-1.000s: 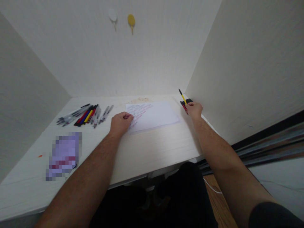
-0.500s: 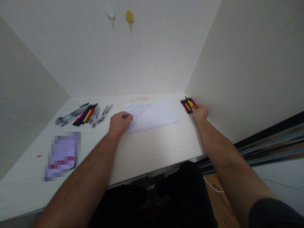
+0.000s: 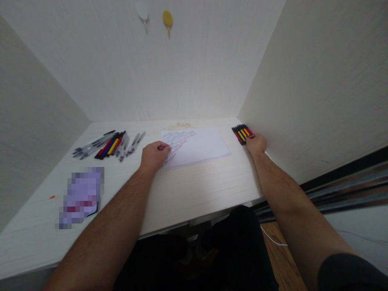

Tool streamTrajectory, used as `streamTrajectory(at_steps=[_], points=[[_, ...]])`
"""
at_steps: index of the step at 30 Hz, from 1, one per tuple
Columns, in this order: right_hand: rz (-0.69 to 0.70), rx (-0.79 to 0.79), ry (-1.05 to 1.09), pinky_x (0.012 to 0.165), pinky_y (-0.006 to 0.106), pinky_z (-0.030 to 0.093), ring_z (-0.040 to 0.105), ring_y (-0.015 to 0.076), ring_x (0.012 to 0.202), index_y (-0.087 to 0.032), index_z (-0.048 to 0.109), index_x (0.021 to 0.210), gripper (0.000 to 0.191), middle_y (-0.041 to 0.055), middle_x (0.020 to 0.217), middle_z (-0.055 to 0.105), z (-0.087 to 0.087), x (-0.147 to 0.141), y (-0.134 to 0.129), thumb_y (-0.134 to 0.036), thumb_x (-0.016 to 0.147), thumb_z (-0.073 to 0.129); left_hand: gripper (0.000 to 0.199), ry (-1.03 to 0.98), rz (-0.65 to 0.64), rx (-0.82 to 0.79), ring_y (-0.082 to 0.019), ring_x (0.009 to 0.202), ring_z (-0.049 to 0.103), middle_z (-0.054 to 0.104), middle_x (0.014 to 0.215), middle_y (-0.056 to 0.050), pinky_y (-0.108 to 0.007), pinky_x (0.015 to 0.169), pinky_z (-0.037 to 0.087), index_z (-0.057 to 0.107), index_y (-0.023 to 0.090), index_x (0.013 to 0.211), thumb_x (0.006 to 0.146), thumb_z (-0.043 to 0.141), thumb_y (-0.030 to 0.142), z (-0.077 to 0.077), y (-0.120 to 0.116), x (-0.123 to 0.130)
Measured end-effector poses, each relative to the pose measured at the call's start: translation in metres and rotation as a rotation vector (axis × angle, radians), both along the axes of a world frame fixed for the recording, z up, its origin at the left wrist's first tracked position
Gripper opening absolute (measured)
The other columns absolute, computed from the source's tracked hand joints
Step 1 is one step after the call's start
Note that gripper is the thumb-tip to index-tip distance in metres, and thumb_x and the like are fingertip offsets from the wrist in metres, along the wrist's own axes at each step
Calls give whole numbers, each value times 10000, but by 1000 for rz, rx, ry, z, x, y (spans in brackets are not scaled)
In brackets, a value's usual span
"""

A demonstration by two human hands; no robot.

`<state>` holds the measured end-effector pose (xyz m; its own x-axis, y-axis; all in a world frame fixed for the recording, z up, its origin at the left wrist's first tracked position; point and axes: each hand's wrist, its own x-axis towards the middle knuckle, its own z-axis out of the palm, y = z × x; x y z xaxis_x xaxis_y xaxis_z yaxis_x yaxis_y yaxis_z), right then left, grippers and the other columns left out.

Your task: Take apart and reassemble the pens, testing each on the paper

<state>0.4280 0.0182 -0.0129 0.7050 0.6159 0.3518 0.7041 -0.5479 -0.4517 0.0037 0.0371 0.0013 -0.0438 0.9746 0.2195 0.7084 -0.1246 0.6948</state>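
Observation:
My left hand [image 3: 155, 156] rests, fingers curled closed, on the left edge of a white sheet of paper [image 3: 206, 147] covered on its left part with slanting lines of handwriting. Whether anything sits inside those fingers is hidden. At the right, my right hand [image 3: 257, 143] pinches at the near right end of a tidy row of pens [image 3: 241, 133] with black ends and red or yellow barrels. Its fingertips cover part of the pen they touch.
Clear-barrelled pens [image 3: 93, 145] and coloured pens [image 3: 111, 146] lie in a loose group at the left. Nearer is a pixelated purple object [image 3: 81, 194]. Walls enclose the white desk [image 3: 194, 194]; a yellow hook [image 3: 167, 18] and a white hook [image 3: 142, 12] hang on the back one.
Pen tips in the right-hand row, uneven before, now line up more evenly. My right hand stays at the row's near end, and my left hand stays on the paper. The view shifts slightly.

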Motion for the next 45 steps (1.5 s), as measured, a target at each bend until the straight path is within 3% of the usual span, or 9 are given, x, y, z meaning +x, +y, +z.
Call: streamTrajectory(at_steps=[28,34,41,45], points=[[7,16,15,781,409,509,661,281,856,-177,710,855,177,121,895,721,0,0,-1,-259,759,586,266,-19,11,-24,-175,706,636,731,794,-40,-285,711,477,752,200,868,736,629,397,2,-3,1],[13,53,38,776,381,500,650,250,823,-164,705,857,190,120,889,721,0,0,-2,-292,773,592,251,-24,0,-12,-177,709,639,730,790,-38,-289,720,481,753,201,852,730,631,384,2,-2,1],[-69,223,108,763,316,473,631,209,782,-112,701,853,231,123,867,713,16,14,-1,-245,816,515,252,-18,-1,10,-174,702,638,727,776,-32,-289,720,476,755,204,845,730,640,396,0,1,0],[-40,258,160,735,298,468,623,194,760,-104,698,846,239,116,848,708,27,3,1,-257,823,516,246,-27,-9,-3,-174,702,639,730,785,-34,-287,710,475,751,203,846,732,637,390,1,0,1]])
